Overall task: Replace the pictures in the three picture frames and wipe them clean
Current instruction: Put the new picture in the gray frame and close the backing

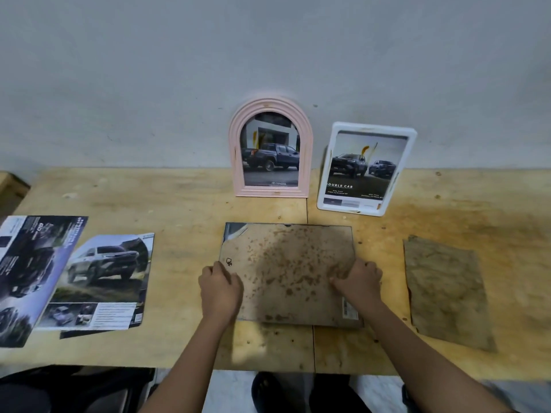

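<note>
A dark rectangular picture frame (pixel 287 272) lies face down in the middle of the wooden table (pixel 179 198), its stained brown backing board up. My left hand (pixel 220 289) grips its left edge near a small metal hanging ring (pixel 229 261). My right hand (pixel 357 280) has curled fingers on the backing board at the frame's right side. A pink arched frame (pixel 270 147) and a white rectangular frame (pixel 366 169) stand against the wall, each showing a pickup truck picture.
Two car brochure pages (pixel 101 281) lie on the table's left part. A stained brown cloth or sheet (pixel 444 290) lies flat at the right. The grey wall (pixel 268 55) runs along the table's far edge. Dark shoes (pixel 268 391) show below the near edge.
</note>
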A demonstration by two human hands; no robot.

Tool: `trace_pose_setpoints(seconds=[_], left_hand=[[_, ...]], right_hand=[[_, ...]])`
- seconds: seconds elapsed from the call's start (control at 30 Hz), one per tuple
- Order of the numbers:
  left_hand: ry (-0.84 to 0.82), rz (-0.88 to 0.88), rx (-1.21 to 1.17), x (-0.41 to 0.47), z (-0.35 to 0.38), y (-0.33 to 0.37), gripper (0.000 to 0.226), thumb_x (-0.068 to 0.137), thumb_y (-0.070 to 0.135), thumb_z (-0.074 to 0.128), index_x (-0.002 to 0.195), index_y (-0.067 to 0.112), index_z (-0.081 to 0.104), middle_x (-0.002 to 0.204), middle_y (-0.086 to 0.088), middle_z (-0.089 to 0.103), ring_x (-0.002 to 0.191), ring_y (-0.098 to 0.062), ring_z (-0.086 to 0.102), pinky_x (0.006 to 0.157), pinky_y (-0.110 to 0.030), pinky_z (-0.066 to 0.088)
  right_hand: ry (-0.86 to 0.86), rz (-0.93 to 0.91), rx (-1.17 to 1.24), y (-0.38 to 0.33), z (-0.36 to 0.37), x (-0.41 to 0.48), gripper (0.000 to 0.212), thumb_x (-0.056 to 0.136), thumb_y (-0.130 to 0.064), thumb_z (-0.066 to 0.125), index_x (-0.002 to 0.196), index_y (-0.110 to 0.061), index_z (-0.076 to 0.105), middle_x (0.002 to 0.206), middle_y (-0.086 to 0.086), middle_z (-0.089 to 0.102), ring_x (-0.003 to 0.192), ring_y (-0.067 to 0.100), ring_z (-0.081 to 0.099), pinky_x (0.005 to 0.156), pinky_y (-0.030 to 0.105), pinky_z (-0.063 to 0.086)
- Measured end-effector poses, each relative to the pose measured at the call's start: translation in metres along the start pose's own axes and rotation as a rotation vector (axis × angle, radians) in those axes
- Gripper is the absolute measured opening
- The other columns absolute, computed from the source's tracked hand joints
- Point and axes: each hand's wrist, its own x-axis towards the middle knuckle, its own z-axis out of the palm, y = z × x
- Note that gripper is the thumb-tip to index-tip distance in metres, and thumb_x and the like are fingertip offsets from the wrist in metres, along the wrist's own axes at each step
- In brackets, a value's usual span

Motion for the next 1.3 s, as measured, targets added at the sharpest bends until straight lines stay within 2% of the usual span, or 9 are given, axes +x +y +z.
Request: trace_pose_setpoints(seconds=[0.27,0.43,0.57,0.7,0.83,0.93,1.0,1.1,1.3], left_hand=[[0.168,-0.212,-0.246,-0.011,-0.010,0.010,0.030,0.085,0.010,0.055,0.113,-0.002,0.055,0.117,-0.020,0.049,0.108,-0.037,0.046,0.084,-0.039,0.040],[0.303,-0.137,-0.794,-0.015,-0.035,0.034,0.021,0.098,0.018,0.041,0.106,0.006,0.056,0.108,-0.007,0.052,0.103,-0.019,0.050,0.092,-0.031,0.037],[0.077,-0.208,-1.239,-0.023,-0.049,0.038,0.032,0.101,0.026,0.032,0.110,0.012,0.059,0.093,0.008,0.063,0.090,-0.004,0.058,0.088,-0.026,0.040],[-0.307,-0.381,-1.654,-0.028,-0.042,0.014,0.019,0.097,0.017,0.041,0.103,0.009,0.057,0.081,-0.001,0.074,0.072,-0.009,0.071,0.060,-0.021,0.057],[-0.529,-0.357,-1.822,-0.031,-0.026,-0.019,0.081,0.028,0.010,0.094,0.101,-0.002,0.063,0.091,-0.015,0.073,0.081,-0.021,0.072,0.062,-0.028,0.059],[-0.626,-0.394,-1.737,-0.030,-0.016,-0.040,0.073,0.016,0.008,0.094,0.085,-0.005,0.073,0.088,-0.015,0.073,0.077,-0.021,0.072,0.057,-0.029,0.059],[-0.642,-0.481,-1.613,-0.029,-0.009,-0.051,0.063,0.045,0.007,0.087,0.102,-0.005,0.066,0.094,-0.016,0.072,0.082,-0.023,0.072,0.059,-0.030,0.059],[-0.499,-0.482,-1.317,-0.031,-0.001,-0.055,0.022,0.088,0.008,0.047,0.104,0.002,0.061,0.087,-0.009,0.073,0.081,-0.020,0.069,0.058,-0.026,0.058],[-0.124,-0.119,-0.643,-0.053,0.002,-0.023,0.035,0.097,0.003,0.031,0.082,0.011,0.062,0.080,-0.005,0.058,0.077,-0.022,0.050,0.061,-0.026,0.040]], right_hand=[[0.122,-0.030,0.407,0.002,-0.012,-0.024,0.063,0.070,-0.013,0.079,0.121,-0.007,0.043,0.120,0.011,0.038,0.106,0.026,0.047,0.080,0.031,0.045],[0.328,-0.211,0.838,-0.001,-0.035,-0.038,0.032,0.096,-0.022,0.048,0.126,-0.011,0.044,0.115,0.004,0.045,0.100,0.014,0.047,0.082,0.027,0.042],[0.274,-0.183,1.451,0.019,-0.044,-0.047,0.029,0.089,-0.047,0.041,0.101,-0.022,0.050,0.083,-0.007,0.060,0.074,0.002,0.061,0.072,0.018,0.049],[0.187,-0.091,1.541,0.049,-0.032,-0.058,0.011,0.095,-0.013,0.042,0.096,-0.012,0.053,0.101,0.002,0.059,0.076,-0.003,0.065,0.062,0.011,0.051],[0.030,0.059,1.544,0.078,-0.017,-0.064,0.019,0.094,-0.003,0.044,0.095,-0.013,0.060,0.104,0.006,0.063,0.088,0.014,0.061,0.063,0.017,0.055],[0.027,0.154,1.403,0.091,-0.009,-0.056,0.019,0.092,0.001,0.047,0.094,-0.012,0.062,0.106,0.011,0.063,0.088,0.018,0.060,0.072,0.027,0.053],[0.047,0.185,1.278,0.095,-0.010,-0.048,0.016,0.092,0.002,0.048,0.093,-0.006,0.062,0.109,0.015,0.064,0.087,0.020,0.061,0.083,0.032,0.049],[0.139,0.184,1.070,0.099,-0.019,-0.033,0.017,0.091,0.001,0.048,0.093,-0.005,0.064,0.108,0.016,0.066,0.090,0.019,0.060,0.082,0.024,0.045],[0.451,0.383,0.697,0.118,-0.043,-0.004,0.034,0.087,-0.006,0.053,0.121,-0.008,0.054,0.127,0.012,0.050,0.119,0.030,0.047,0.100,0.038,0.038]])
